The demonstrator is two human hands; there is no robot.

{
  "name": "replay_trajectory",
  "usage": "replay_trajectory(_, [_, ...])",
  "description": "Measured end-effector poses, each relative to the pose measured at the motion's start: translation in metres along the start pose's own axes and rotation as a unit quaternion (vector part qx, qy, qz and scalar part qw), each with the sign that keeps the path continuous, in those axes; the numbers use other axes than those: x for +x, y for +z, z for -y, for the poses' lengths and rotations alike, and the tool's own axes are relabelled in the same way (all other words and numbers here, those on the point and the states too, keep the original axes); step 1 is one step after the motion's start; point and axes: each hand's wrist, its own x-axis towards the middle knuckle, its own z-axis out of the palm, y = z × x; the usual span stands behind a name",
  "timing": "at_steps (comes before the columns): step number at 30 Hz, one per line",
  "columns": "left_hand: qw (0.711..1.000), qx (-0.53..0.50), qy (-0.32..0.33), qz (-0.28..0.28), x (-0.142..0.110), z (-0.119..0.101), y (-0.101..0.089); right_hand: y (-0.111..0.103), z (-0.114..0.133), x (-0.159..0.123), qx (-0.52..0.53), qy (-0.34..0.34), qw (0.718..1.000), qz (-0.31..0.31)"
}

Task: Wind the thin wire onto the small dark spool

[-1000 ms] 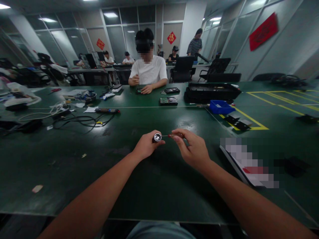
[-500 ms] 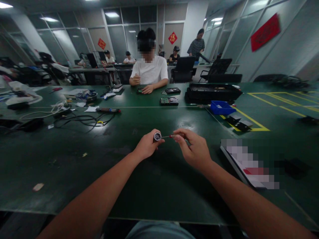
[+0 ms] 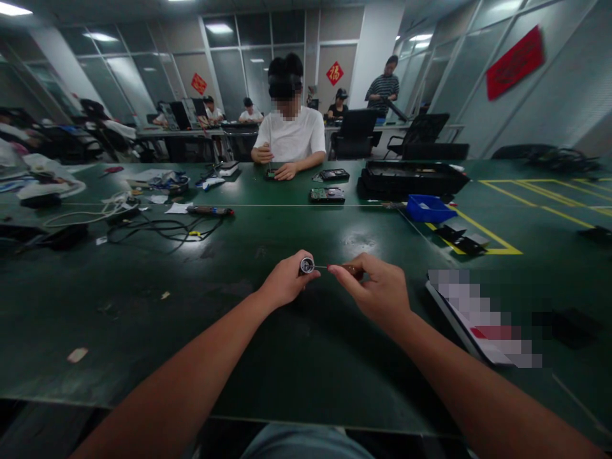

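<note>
My left hand (image 3: 285, 280) is wrapped round a small dark cylinder (image 3: 306, 265) with a pale metal rim, its round end facing me. I cannot make out what kind of device it is. In my right hand (image 3: 380, 284) is a screwdriver (image 3: 352, 270) with a brownish, see-through handle, gripped between thumb and fingers. Its thin shaft points left, and the tip meets the side of the cylinder near the rim. Both hands are held above the green table (image 3: 306, 363); the fingers of the left hand are partly hidden behind the cylinder.
Across the table a person (image 3: 289, 137) in a white shirt works on a small board. Opened drives (image 3: 327, 194), a black case (image 3: 414, 180) and a blue tray (image 3: 429, 208) lie beyond my hands. Black cables (image 3: 162, 233) are at left, a white box (image 3: 478, 319) at right.
My right hand has turned and its fingers have shifted on the screwdriver handle. The cylinder stays in my left hand. The whole view has shifted slightly.
</note>
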Motion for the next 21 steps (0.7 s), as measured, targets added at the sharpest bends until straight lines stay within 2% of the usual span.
replay_trajectory(3, [1.000, 0.008, -0.003, -0.002, 0.000, 0.002, 0.000, 0.001, 0.000, 0.000, 0.005, -0.012, 1.000, 0.016])
replay_trajectory(7, [1.000, 0.029, 0.006, -0.010, 0.000, 0.003, 0.001, 0.001, 0.000, 0.001, 0.031, -0.066, 0.996, 0.060])
replay_trajectory(9, [0.999, 0.044, 0.015, -0.002, 0.000, 0.002, 0.001, 0.001, 0.000, 0.001, 0.033, -0.064, 0.993, 0.089])
replay_trajectory(12, [0.999, 0.051, 0.016, 0.002, -0.001, 0.000, 0.001, 0.001, 0.001, -0.001, 0.035, -0.033, 0.993, 0.108])
replay_trajectory(16, [0.999, 0.033, 0.018, -0.007, -0.001, 0.001, 0.001, 0.007, 0.001, -0.005, 0.113, 0.033, 0.991, 0.069])
replay_trajectory(18, [0.999, 0.026, 0.018, -0.009, -0.001, 0.002, 0.001, 0.012, -0.001, -0.005, 0.197, 0.090, 0.975, 0.043])
replay_trajectory(21, [0.999, 0.031, 0.018, 0.009, -0.001, 0.001, 0.001, 0.020, -0.009, -0.001, 0.309, 0.180, 0.934, -0.004])
